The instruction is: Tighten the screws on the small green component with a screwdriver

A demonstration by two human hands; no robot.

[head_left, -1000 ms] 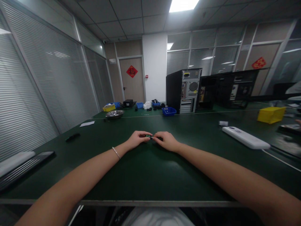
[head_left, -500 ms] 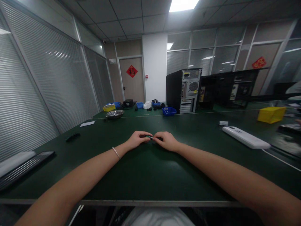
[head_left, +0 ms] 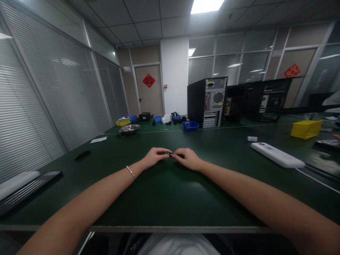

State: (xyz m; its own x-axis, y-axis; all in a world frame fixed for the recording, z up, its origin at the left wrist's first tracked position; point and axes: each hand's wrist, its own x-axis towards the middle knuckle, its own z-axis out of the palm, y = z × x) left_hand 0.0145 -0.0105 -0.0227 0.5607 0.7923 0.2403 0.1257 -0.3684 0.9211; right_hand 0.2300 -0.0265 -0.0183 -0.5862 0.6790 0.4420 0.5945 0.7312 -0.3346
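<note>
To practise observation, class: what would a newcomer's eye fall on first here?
Probably the two bare arms reaching in across the dark green table, the left hand and right hand meeting at a small green part. Next, perhaps, the tall black computer tower behind them to the right, and the bright yellow bin near the right edge.

One head-worn view (the only one) faces forward and down across the table (head_left: 170, 198).

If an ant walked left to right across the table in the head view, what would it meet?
Flat black striped thing → white paper → shiny round dish → left hand → right hand → small white block → yellow box.
</note>
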